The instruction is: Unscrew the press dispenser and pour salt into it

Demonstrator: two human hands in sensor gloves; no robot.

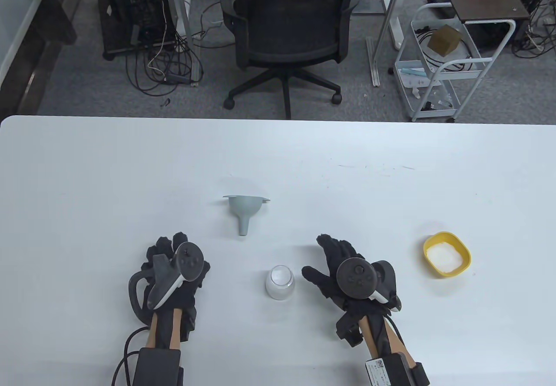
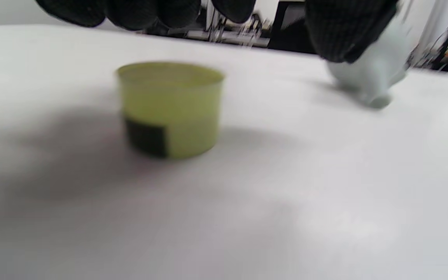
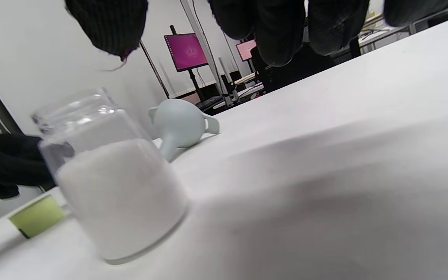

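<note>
Broadly, a wide white tabletop point(image 1: 130, 173) carries everything; beyond its far edge stand a black mesh office chair point(image 1: 289, 25) and a white wire trolley point(image 1: 443, 64) on grey carpet. The left hand point(image 1: 173, 273), in a black sensor glove with a grey tracker on its back, hovers near the tabletop's near edge with fingers curled downward, holding nothing; in the left wrist view its fingertips point(image 2: 130, 13) hang above a squat yellow-green cap point(image 2: 171, 109) that stands free on the tabletop, with a dark square patch low on its side, too blurred to read any writing. The right hand point(image 1: 347, 273), likewise gloved, is spread wide and holds nothing, its thumb reaching toward the jar without touching it. Between the hands stands the clear glass dispenser jar point(image 1: 280, 282), upright, open at the top and well filled with white salt. Well to the right sits a yellow rounded bowl point(image 1: 447, 254) with white salt lying in it. Beyond the jar, a pale grey plastic funnel point(image 1: 244, 212) lies on its side, spout toward the near edge. A small white label point(image 1: 377, 371) with a printed code sits on the right wrist strap; its text is too small to read.
</note>
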